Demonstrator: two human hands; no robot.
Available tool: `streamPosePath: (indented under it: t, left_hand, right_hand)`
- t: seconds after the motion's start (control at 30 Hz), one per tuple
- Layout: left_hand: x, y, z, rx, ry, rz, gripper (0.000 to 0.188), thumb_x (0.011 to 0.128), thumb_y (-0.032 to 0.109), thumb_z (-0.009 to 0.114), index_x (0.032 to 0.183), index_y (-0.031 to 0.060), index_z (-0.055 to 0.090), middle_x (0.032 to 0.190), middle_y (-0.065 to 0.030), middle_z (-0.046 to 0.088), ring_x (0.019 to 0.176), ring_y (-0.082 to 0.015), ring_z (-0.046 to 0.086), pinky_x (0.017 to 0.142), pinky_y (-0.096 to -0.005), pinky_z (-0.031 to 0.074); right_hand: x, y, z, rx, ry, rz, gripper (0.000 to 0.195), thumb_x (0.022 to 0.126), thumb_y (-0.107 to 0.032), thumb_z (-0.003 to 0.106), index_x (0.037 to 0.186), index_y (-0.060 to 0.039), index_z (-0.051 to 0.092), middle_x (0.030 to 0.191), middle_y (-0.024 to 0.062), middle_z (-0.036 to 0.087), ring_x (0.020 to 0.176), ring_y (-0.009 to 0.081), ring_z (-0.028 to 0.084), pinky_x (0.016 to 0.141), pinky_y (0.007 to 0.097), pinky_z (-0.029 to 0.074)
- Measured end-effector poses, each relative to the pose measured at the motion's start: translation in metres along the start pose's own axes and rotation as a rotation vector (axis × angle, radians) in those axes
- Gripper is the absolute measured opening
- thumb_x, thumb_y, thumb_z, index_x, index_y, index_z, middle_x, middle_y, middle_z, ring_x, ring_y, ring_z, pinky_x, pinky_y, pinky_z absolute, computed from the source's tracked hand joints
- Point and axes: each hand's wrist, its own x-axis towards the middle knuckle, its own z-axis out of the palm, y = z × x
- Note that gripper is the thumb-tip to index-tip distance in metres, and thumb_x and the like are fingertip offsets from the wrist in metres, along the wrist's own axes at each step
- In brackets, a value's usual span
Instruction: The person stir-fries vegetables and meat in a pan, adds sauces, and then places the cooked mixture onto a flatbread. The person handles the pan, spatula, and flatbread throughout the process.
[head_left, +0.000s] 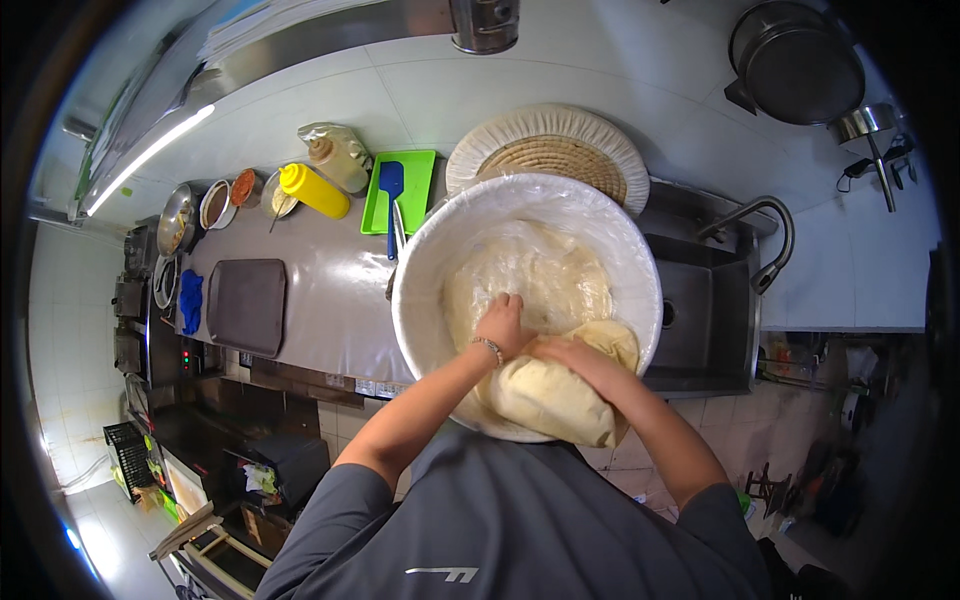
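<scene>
A large white basin (409, 300) stands before me, its inside lined with clear plastic film (517, 259). A pale, dough-like mass (585, 277) shows under the film. My left hand (506, 328) is over the middle of the basin, fingers curled and seemingly pinching the film. On the near right side a pale yellow cloth (559, 397) lies bunched and folded, partly over the near rim. My right hand (568, 354) grips the far edge of this cloth, close beside the left hand; some fingertips are hidden.
Left on the counter (337, 292) are a brown tray (247, 306), a yellow squeeze bottle (315, 191), several bowls and a green tray (373, 214) with a blue spatula (391, 180). A cloth-edged woven lid (555, 157) leans behind the basin. At right is a sink (731, 300) with a faucet (784, 225).
</scene>
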Motion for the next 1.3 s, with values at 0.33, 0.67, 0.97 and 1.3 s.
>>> streamPosePath:
  t: [0.33, 0.67, 0.97, 1.3]
  left_hand:
    - [0.022, -0.024, -0.07, -0.502, 0.272, -0.174, 0.018, 0.093, -0.002, 0.063, 0.106, 0.0044, 0.074, 0.091, -0.0126, 0.071, 0.088, -0.0245, 0.071, 0.079, -0.0383, 0.055]
    - [-0.074, 0.006, -0.106, -0.12, 0.316, 0.338, 0.012, 0.08, -0.006, 0.068, 0.081, 0.0041, 0.062, 0.129, -0.0181, 0.067, 0.116, -0.0395, 0.065, 0.099, -0.0467, 0.055]
    - [-0.107, 0.021, -0.134, 0.373, 0.036, 0.111, 0.014, 0.085, 0.002, 0.065, 0.094, 0.0054, 0.075, 0.109, -0.0126, 0.072, 0.117, -0.0334, 0.065, 0.102, -0.0445, 0.052]
    - [0.071, -0.06, -0.002, 0.436, 0.079, 0.004, 0.043, 0.089, 0.013, 0.073, 0.129, -0.0006, 0.07, 0.135, -0.02, 0.07, 0.134, -0.0438, 0.057, 0.114, -0.0489, 0.048]
  right_hand:
    - [0.006, 0.02, 0.007, -0.125, -0.157, 0.299, 0.035, 0.102, -0.025, 0.061, 0.127, -0.0036, 0.074, 0.126, 0.0249, 0.073, 0.117, 0.0406, 0.07, 0.097, 0.0432, 0.055]
    - [0.088, 0.037, -0.006, -0.638, 0.437, 0.231, 0.083, 0.099, -0.016, 0.069, 0.17, -0.0002, 0.03, 0.162, 0.033, 0.048, 0.145, 0.0438, 0.055, 0.119, 0.0484, 0.048]
    - [0.052, -0.009, -0.041, -0.946, 0.272, 0.525, 0.043, 0.097, -0.015, 0.063, 0.137, 0.0004, 0.058, 0.134, 0.0244, 0.067, 0.11, 0.038, 0.074, 0.091, 0.0484, 0.061]
    - [0.155, 0.101, -0.005, -0.743, 0.425, -0.094, 0.034, 0.094, -0.002, 0.06, 0.127, -0.0023, 0.068, 0.128, 0.0259, 0.07, 0.123, 0.0441, 0.065, 0.105, 0.0525, 0.053]
